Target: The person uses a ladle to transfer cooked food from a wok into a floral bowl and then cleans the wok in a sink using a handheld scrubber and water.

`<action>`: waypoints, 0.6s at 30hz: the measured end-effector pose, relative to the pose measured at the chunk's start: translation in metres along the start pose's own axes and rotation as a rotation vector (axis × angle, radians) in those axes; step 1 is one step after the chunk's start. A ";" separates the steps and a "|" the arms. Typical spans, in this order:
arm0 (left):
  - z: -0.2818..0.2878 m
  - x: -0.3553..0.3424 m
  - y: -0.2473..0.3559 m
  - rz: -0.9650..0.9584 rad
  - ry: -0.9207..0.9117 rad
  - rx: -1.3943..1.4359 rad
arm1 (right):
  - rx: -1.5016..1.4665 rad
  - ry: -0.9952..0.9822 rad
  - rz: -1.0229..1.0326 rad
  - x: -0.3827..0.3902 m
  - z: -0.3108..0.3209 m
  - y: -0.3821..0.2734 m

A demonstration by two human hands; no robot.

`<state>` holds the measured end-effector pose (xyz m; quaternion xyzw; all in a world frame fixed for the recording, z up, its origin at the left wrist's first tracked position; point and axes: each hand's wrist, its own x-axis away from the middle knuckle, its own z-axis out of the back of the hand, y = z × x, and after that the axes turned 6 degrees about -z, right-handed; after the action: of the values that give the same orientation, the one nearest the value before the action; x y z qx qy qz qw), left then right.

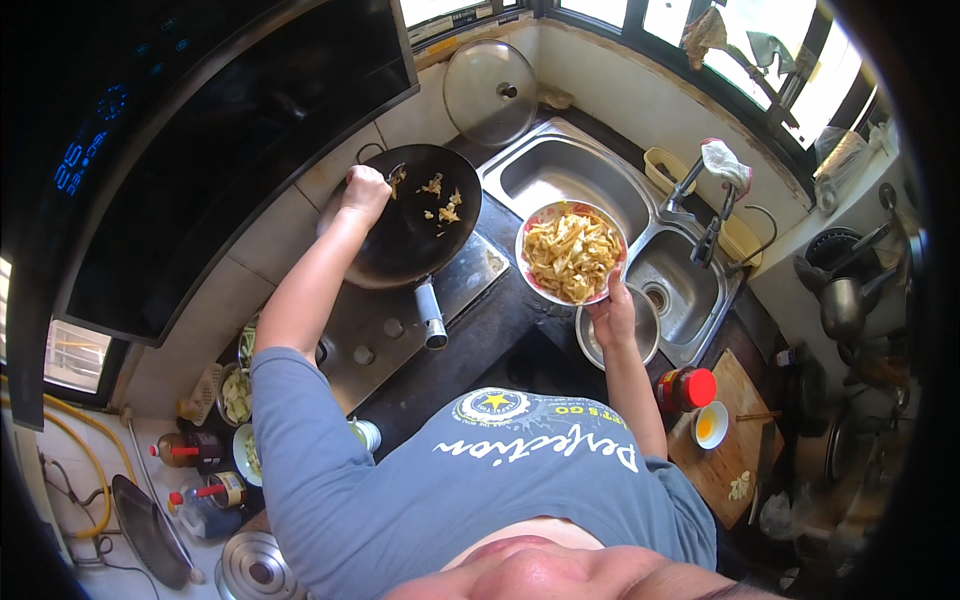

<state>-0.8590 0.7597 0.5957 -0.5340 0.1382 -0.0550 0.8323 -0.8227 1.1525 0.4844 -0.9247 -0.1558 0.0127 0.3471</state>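
Observation:
My left hand (367,193) is closed in a fist over the far left part of a dark wok (425,245) on the stove. It grips what looks like a metal spatula (397,178), mostly hidden by the fist; its end is inside the wok. A few yellowish food scraps (449,210) cling to the wok's inner surface. With my right hand (613,315) I hold a white-and-red patterned bowl (521,252) by its near right edge, thumb at the rim. Browned food strips (571,252) fill the bowl, which hovers beside the sink.
A double steel sink (530,170) lies beyond the bowl, and a metal basin (648,335) sits under my right hand. At right, a cutting board (735,465) bears a small egg bowl (711,425) beside a red-lidded jar (687,388). A glass lid (490,92) leans behind the wok.

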 end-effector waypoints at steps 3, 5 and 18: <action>0.010 0.001 0.011 -0.127 0.046 -0.020 | -0.001 0.003 -0.007 0.002 0.009 0.000; 0.031 0.008 0.022 -0.216 0.111 -0.043 | 0.001 0.000 -0.007 0.001 0.015 0.002; 0.000 0.003 0.007 0.111 0.172 0.130 | -0.015 -0.008 -0.004 0.001 -0.003 0.006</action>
<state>-0.8568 0.7617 0.5889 -0.4639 0.2345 -0.0632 0.8519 -0.8196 1.1462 0.4832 -0.9269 -0.1592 0.0147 0.3397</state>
